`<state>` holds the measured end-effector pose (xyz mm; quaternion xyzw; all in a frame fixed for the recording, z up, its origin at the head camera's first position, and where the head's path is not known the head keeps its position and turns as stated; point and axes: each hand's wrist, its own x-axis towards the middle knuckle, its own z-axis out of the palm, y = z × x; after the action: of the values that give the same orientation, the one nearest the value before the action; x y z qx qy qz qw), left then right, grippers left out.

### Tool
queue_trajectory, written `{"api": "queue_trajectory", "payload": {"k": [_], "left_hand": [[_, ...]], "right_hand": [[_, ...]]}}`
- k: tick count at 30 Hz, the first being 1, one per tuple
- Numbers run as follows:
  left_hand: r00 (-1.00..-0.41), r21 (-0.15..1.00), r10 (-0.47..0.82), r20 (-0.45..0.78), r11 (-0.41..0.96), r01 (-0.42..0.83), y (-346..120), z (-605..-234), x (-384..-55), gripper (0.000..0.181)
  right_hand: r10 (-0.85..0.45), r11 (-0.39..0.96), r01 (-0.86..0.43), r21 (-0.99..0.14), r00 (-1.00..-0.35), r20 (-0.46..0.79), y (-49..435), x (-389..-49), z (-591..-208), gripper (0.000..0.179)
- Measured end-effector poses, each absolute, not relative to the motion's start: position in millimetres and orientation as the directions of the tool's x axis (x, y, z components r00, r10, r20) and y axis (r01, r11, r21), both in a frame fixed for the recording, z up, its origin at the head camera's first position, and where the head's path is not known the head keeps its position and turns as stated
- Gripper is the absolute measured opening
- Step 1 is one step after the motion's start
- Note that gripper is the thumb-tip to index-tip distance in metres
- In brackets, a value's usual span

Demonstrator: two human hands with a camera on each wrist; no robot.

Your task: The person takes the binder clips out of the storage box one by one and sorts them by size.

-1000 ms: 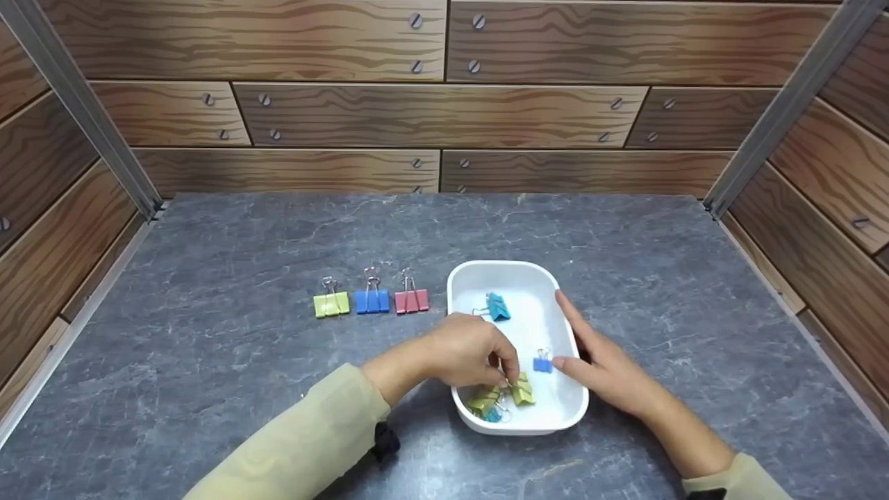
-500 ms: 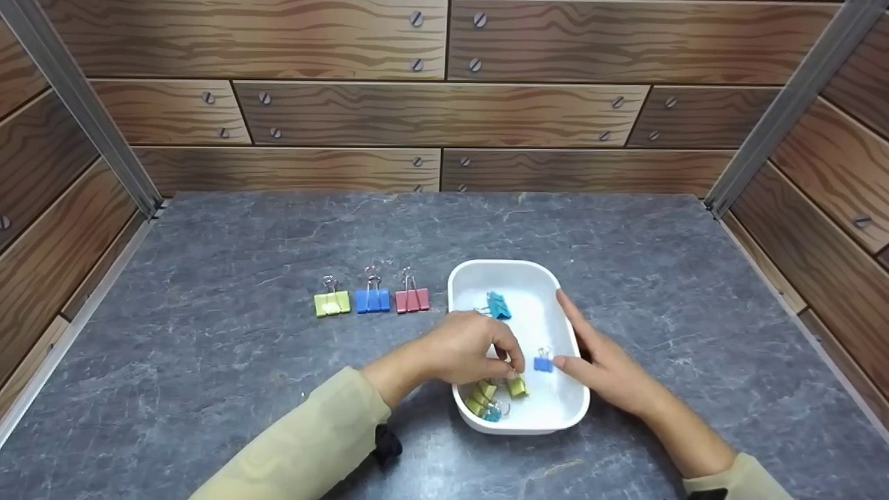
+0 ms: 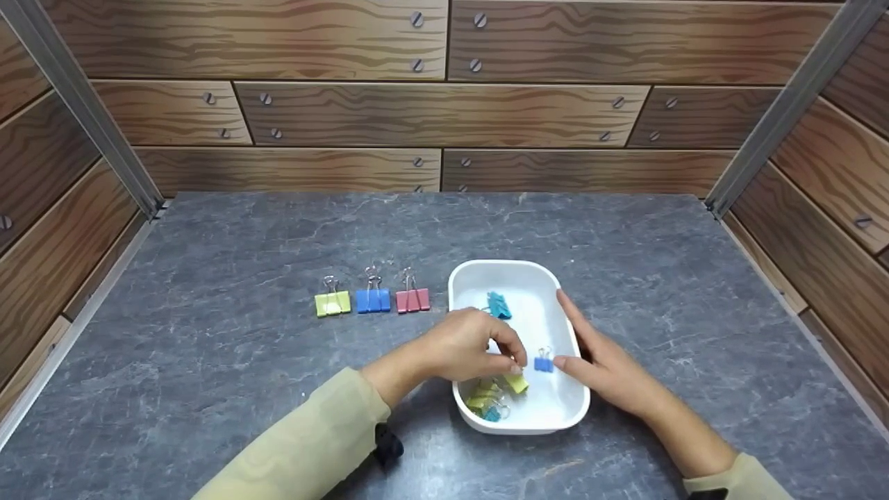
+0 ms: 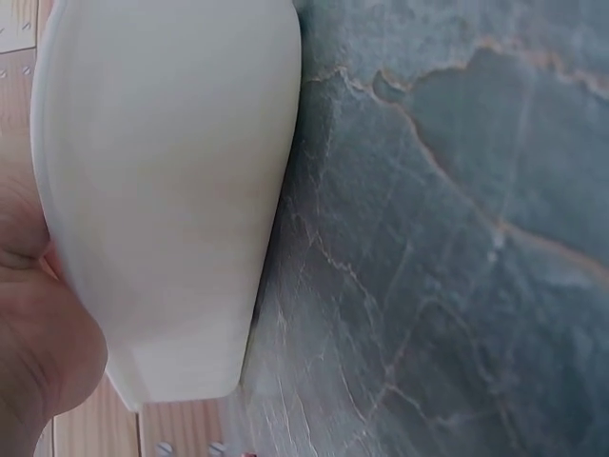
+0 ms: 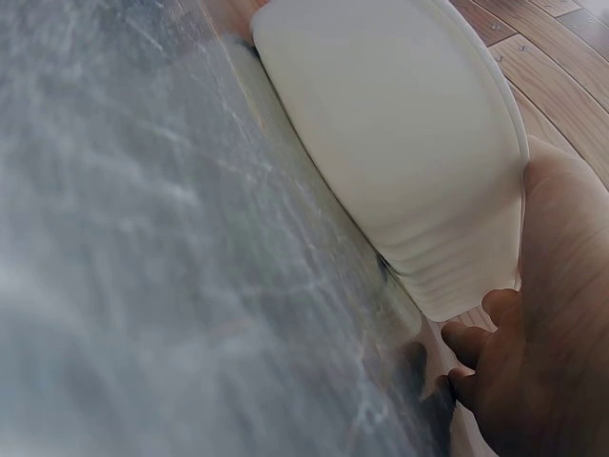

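Note:
In the head view, my left hand [image 3: 465,347] reaches over the near-left rim of a white plastic container [image 3: 510,265]. Its thumb and forefinger pinch a yellow-green binder clip [image 3: 516,383] by the handle end, partly hidden by the fingertips. My right hand [image 3: 611,368] holds the container's right side, thumb over the rim, other fingers along the outside. By that thumb lies a small blue binder clip [image 3: 543,364]. Another yellow-green clip [image 3: 481,397] and a teal clip [image 3: 492,414] sit in the near-left corner; a second teal clip [image 3: 498,305] lies farther back.
Left of the container, a yellow-green binder clip [image 3: 333,303], a blue one [image 3: 373,300] and a red one [image 3: 413,300] stand in a row on the grey marbled table [image 3: 229,292]. Wood-patterned walls [image 3: 444,114] enclose the table's back and sides.
My left hand has drawn the pinched yellow-green clip slightly up and away from the other clips in the near-left corner. My right hand stays on the container's side.

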<state>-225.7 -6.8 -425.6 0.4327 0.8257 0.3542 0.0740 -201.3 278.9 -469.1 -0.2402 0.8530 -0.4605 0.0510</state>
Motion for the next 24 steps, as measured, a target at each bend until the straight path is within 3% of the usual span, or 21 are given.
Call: {"api": "queue_trajectory", "payload": {"k": [6,13,24], "left_hand": [[-0.615,0.763,0.765,0.193,0.277,0.584,-8.3,-424.1,-226.7,0.003],[-0.660,0.875,0.727,0.189,0.180,0.449,-10.7,-421.8,-226.5,0.004],[-0.701,0.915,0.684,0.204,0.121,0.385,-21.8,-413.1,-225.0,0.011]], "right_hand": [[-0.451,0.465,-0.368,-0.805,-0.881,0.142,278.6,-201.2,-469.3,0.090],[-0.452,0.470,-0.371,-0.801,-0.881,0.142,278.3,-201.8,-469.4,0.090],[-0.451,0.459,-0.351,-0.816,-0.884,0.126,278.5,-202.0,-468.8,0.089]]}}
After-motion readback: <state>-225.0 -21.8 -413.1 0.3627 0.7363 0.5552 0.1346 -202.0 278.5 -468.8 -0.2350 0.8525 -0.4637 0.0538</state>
